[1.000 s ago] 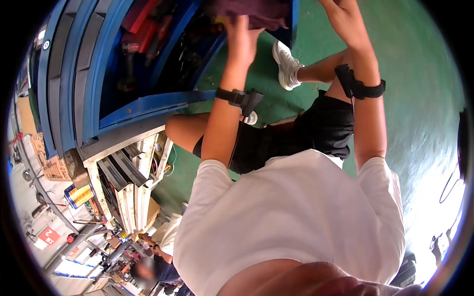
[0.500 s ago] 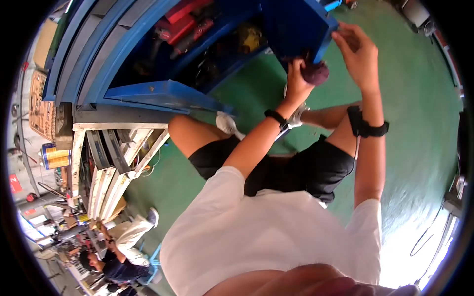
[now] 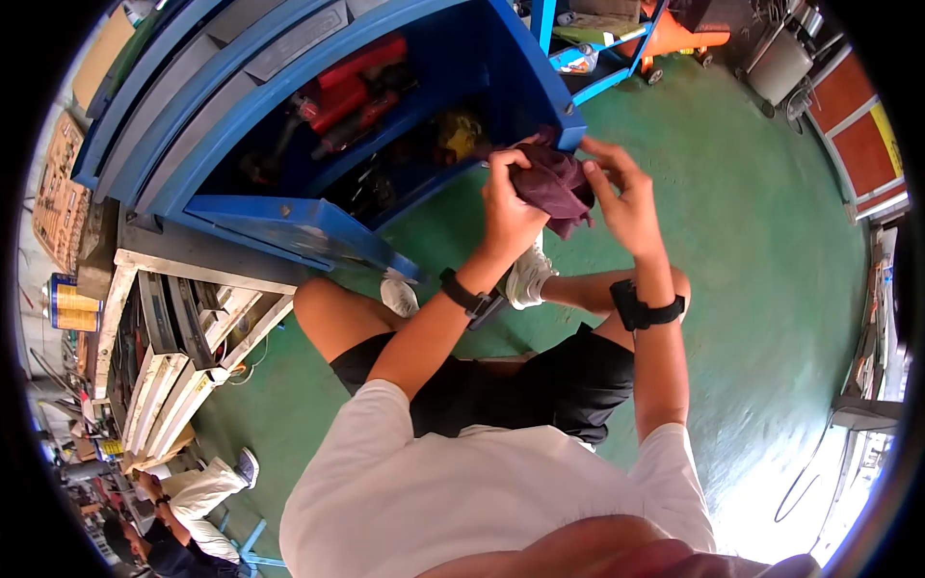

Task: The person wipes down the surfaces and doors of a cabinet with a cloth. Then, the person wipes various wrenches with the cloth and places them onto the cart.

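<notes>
A crumpled maroon cloth (image 3: 554, 183) is bunched in my left hand (image 3: 513, 214), whose fingers close round its left side. The cloth lies against the lower edge of a blue cabinet door (image 3: 535, 72), which stands open. At that door's corner, my right hand (image 3: 626, 193) has its index fingertip on the edge, with the thumb bent in beside the cloth. Whether the thumb also touches the cloth, I cannot tell. A second blue door (image 3: 299, 226) stands open on the left. Inside the blue cabinet (image 3: 236, 106) are red tools (image 3: 352, 101) and a yellow item (image 3: 461, 133).
My legs (image 3: 337, 318) are bent below the doors on the green floor (image 3: 771, 260). A white-edged metal rack (image 3: 159, 405) stands left. Another person (image 3: 178, 520) sits at lower left. A blue frame cart (image 3: 602, 72) and an orange jack (image 3: 679, 37) are at the top.
The right-hand cabinet door and both hands have shifted left in view. The maroon cloth, a small bundle before, now shows more spread out. My hands are closer together.
</notes>
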### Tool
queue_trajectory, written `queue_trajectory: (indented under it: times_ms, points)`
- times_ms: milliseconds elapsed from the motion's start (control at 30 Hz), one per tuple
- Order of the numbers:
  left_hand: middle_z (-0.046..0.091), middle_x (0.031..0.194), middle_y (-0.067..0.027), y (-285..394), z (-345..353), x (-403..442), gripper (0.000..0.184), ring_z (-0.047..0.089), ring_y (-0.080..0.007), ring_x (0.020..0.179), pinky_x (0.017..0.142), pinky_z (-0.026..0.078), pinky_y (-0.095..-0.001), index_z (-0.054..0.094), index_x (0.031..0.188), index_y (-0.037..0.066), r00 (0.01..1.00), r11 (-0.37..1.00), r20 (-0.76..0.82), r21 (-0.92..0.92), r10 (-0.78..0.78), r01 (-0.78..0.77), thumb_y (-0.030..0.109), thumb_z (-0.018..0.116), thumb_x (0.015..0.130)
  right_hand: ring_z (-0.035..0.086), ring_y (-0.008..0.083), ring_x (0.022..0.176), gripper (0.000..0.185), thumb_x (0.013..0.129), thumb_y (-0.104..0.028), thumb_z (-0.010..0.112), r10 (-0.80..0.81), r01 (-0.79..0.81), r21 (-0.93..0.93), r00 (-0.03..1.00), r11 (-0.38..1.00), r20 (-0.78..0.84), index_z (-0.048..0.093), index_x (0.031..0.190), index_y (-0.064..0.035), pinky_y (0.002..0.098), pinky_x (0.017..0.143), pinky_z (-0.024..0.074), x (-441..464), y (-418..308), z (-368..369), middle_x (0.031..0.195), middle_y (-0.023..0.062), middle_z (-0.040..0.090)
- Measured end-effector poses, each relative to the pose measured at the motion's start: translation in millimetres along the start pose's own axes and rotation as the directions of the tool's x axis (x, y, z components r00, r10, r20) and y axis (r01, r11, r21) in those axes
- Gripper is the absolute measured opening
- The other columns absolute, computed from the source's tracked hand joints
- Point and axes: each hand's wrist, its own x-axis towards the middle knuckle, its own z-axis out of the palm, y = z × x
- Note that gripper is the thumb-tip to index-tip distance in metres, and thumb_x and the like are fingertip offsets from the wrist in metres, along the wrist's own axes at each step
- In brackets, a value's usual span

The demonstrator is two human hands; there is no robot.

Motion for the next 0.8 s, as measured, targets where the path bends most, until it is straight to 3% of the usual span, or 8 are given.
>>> queue_trajectory:
  times_ms: [100, 167, 233, 367, 433, 567, 633, 800]
  points:
    - [0.058, 0.118, -0.0138, 4, -20, 8, 0.073, 0.058, -0.0211, 0.105, 0.094, 0.045, -0.0331, 0.038, 0.117, 0.007, 0.998, 0.998, -0.015, -0.019, 0.063, -0.063, 0.001, 0.089, 0.064, 0.068, 0.0175, 0.096, 0.035, 0.100, -0.018, 0.061, 0.130, -0.145, 0.066, 0.972, 0.987, 0.195, 0.058, 0.130, -0.0003, 0.0325, 0.083, 0.0544, -8, -5, 15, 0.113, 0.0126, 0.069]
    - [0.056, 0.115, -0.0125, 6, -32, 8, 0.072, 0.057, -0.0218, 0.107, 0.095, 0.044, -0.0332, 0.038, 0.117, 0.008, 0.996, 0.995, -0.009, 0.046, -0.086, 0.087, 0.002, 0.088, 0.066, 0.066, 0.0209, 0.098, 0.049, 0.101, -0.028, 0.060, 0.130, -0.201, 0.233, 0.949, 0.951, 0.287, 0.046, 0.140, -0.0009, 0.0342, 0.083, 0.0539, -18, 14, 36, 0.118, 0.0139, 0.065]
    - [0.056, 0.108, -0.0112, -2, -40, 0, 0.069, 0.059, -0.0224, 0.103, 0.091, 0.047, -0.0347, 0.038, 0.118, 0.008, 0.996, 0.995, 0.033, 0.059, -0.087, 0.085, 0.003, 0.086, 0.069, 0.066, 0.0234, 0.099, 0.056, 0.099, -0.029, 0.063, 0.066, -0.120, 0.168, 0.954, 0.979, 0.293, 0.038, 0.142, -0.0021, 0.0356, 0.083, 0.0537, -23, 22, 54, 0.120, 0.0181, 0.063]
    - [0.061, 0.100, -0.0108, -27, -48, -24, 0.058, 0.063, -0.0209, 0.092, 0.081, 0.051, -0.0346, 0.041, 0.115, 0.008, 0.969, 0.967, 0.074, 0.120, -0.235, 0.225, 0.004, 0.082, 0.073, 0.066, 0.0276, 0.086, 0.055, 0.096, -0.029, 0.065, 0.348, -0.385, 0.065, 0.885, 0.921, 0.311, 0.036, 0.133, 0.0005, 0.0384, 0.076, 0.0526, -35, 30, 65, 0.105, 0.0236, 0.062]
    - [0.062, 0.099, -0.0100, -33, -53, -34, 0.053, 0.062, -0.0170, 0.091, 0.081, 0.051, -0.0314, 0.044, 0.112, 0.007, 0.927, 0.928, 0.099, 0.133, -0.362, 0.348, 0.003, 0.081, 0.074, 0.063, 0.0289, 0.082, 0.056, 0.095, -0.030, 0.068, 0.428, -0.417, -0.098, 0.871, 0.904, 0.242, 0.032, 0.124, 0.0006, 0.0385, 0.075, 0.0513, -43, 36, 74, 0.096, 0.0228, 0.059]
    - [0.063, 0.093, -0.0105, -16, -56, -41, 0.048, 0.062, -0.0140, 0.085, 0.075, 0.051, -0.0300, 0.045, 0.108, 0.004, 0.959, 0.950, 0.050, 0.161, -0.279, 0.268, 0.003, 0.082, 0.077, 0.062, 0.0260, 0.086, 0.054, 0.094, -0.029, 0.070, 0.407, -0.396, -0.102, 0.904, 0.912, 0.128, 0.031, 0.117, -0.0010, 0.0369, 0.078, 0.0509, -62, 48, 86, 0.097, 0.0204, 0.057]
    - [0.063, 0.097, -0.0074, 12, -55, -35, 0.045, 0.059, -0.0113, 0.090, 0.078, 0.051, -0.0290, 0.046, 0.109, 0.004, 0.965, 0.950, 0.004, -0.176, -0.261, 0.257, 0.000, 0.080, 0.079, 0.059, 0.0225, 0.091, 0.056, 0.093, -0.027, 0.071, 0.225, -0.222, 0.108, 0.974, 0.969, -0.014, 0.030, 0.121, 0.0000, 0.0366, 0.081, 0.0504, -65, 26, 88, 0.103, 0.0180, 0.056]
    - [0.051, 0.129, -0.0107, 50, -81, -9, 0.063, 0.053, -0.0190, 0.118, 0.101, 0.043, -0.0329, 0.039, 0.126, 0.007, 0.925, 0.928, 0.367, -0.299, -0.104, 0.222, -0.004, 0.078, 0.077, 0.057, 0.0141, 0.091, 0.037, 0.092, -0.016, 0.071, 0.204, -0.182, 0.289, 0.978, 0.940, -0.045, 0.045, 0.112, 0.0009, 0.0294, 0.079, 0.0484, -69, -32, 85, 0.097, 0.0105, 0.058]
